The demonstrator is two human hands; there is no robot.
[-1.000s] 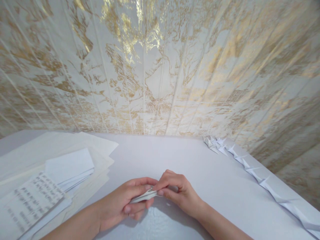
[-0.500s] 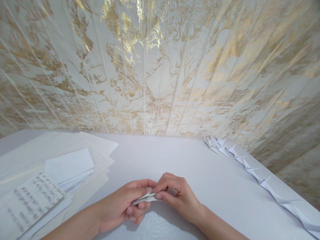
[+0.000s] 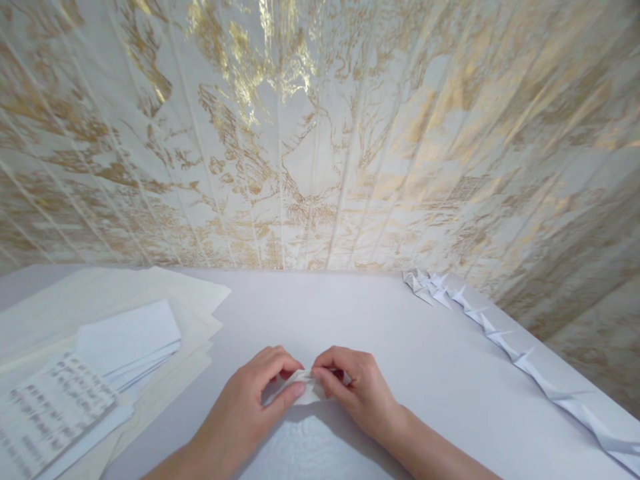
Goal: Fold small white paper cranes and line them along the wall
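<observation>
A small folded white paper (image 3: 309, 389) is held between both hands, near the front middle of the table. My left hand (image 3: 270, 387) pinches its left side, the thumb lying across the near face and the index finger at the top edge. On the right side, the thumb and index finger of my right hand (image 3: 345, 380) grip the paper close to its upper edge. The fingertips of the two hands are a short distance apart. The lower fingers of both hands are mostly hidden.
Large off-white sheets (image 3: 195, 293) lie at the left, bearing a stack of smaller white papers (image 3: 130, 333) and a pad with handwriting (image 3: 55, 413). Several folded paper pieces (image 3: 500, 340) line the right edge of the white table (image 3: 320, 313). A gold-patterned curtain (image 3: 310, 167) hangs behind.
My left hand has turned over, from cradling the paper with curled fingers to pinching it from the side. The paper now shows a wider face. My right hand has barely moved.
</observation>
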